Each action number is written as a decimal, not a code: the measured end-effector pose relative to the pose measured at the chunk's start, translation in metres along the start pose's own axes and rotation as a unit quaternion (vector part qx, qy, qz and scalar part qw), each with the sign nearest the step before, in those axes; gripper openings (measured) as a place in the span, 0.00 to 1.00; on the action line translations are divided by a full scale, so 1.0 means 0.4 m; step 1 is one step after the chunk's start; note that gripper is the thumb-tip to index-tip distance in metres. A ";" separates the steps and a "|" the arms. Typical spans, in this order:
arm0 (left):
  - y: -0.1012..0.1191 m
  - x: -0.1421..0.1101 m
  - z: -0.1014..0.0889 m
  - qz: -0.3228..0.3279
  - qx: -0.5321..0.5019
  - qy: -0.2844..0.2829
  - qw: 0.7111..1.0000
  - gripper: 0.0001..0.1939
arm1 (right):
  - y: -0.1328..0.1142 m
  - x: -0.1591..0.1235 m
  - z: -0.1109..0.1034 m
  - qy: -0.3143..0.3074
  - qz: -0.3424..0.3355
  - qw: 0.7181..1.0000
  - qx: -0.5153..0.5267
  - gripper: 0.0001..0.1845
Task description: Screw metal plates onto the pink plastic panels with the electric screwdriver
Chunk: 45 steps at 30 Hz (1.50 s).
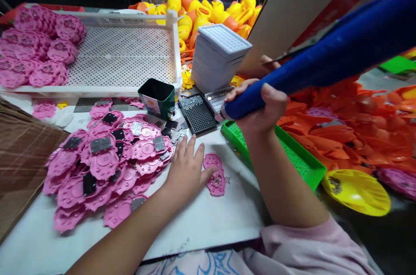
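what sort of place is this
Probably an assembly station in a small plastics factory or workshop: similar pink plastic parts are heaped on the worktop, the right hand grips a blue handheld tool, and a white crate holds stacked pink pieces.

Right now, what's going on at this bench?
A person grips a blue handheld tool in the right hand; its tip is off the single pink piece lying on the white surface. The left hand is spread flat, thumb at that piece. A pile of similar pink pieces sits to the left, and a black perforated tray lies beyond.
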<state>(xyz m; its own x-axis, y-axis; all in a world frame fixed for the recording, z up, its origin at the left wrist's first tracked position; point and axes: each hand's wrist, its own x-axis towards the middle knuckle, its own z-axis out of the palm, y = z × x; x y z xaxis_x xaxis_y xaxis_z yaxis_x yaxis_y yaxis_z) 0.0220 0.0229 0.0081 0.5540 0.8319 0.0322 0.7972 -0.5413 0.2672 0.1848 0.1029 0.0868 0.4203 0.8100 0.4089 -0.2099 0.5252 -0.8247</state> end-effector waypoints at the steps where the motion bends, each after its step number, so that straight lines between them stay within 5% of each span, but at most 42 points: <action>1: 0.001 0.003 0.000 -0.001 -0.001 -0.002 1.000 0.29 | -0.016 -0.020 -0.012 0.002 -0.012 1.000 0.011 0.13; 6: 0.009 -0.010 -0.013 0.026 -0.015 0.019 0.999 0.24 | -0.067 -0.083 -0.073 -0.015 -0.021 1.000 0.007 0.21; 9: 0.000 -0.021 -0.022 0.077 -0.043 0.066 0.994 0.16 | -0.079 -0.095 -0.106 -0.001 -0.023 1.000 0.013 0.19; 11: -0.011 -0.021 -0.026 0.102 -0.041 0.092 0.990 0.19 | -0.080 -0.101 -0.125 0.018 -0.031 0.999 0.029 0.15; 14: -0.021 -0.013 -0.033 0.071 0.011 0.077 0.994 0.25 | -0.078 -0.115 -0.146 0.026 -0.031 0.999 0.024 0.09; 18: -0.014 -0.004 -0.048 0.007 0.066 0.025 0.997 0.23 | -0.079 -0.130 -0.155 0.038 -0.015 0.999 0.001 0.13; 24: -0.017 0.005 -0.052 0.029 0.098 0.086 0.991 0.16 | -0.082 -0.132 -0.155 0.035 0.009 0.999 -0.001 0.24; 33: -0.027 0.011 -0.048 0.132 -0.079 0.185 0.971 0.16 | -0.070 -0.131 -0.161 0.015 -0.022 0.999 0.045 0.25; 39: -0.019 0.018 -0.047 0.187 -0.131 0.163 0.960 0.13 | -0.069 -0.131 -0.164 0.007 -0.026 0.998 0.051 0.23; 45: -0.009 0.018 -0.040 0.168 -0.156 0.202 0.952 0.12 | -0.073 -0.131 -0.165 -0.003 -0.021 0.998 0.058 0.25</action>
<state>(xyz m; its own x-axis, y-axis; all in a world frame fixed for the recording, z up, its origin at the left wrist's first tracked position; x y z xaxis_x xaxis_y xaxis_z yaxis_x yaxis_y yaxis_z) 0.0193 0.0329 0.0226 0.5780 0.6309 0.5176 0.4452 -0.7753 0.4480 0.2272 0.0278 0.0634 0.4249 0.7881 0.4453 -0.2932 0.5853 -0.7560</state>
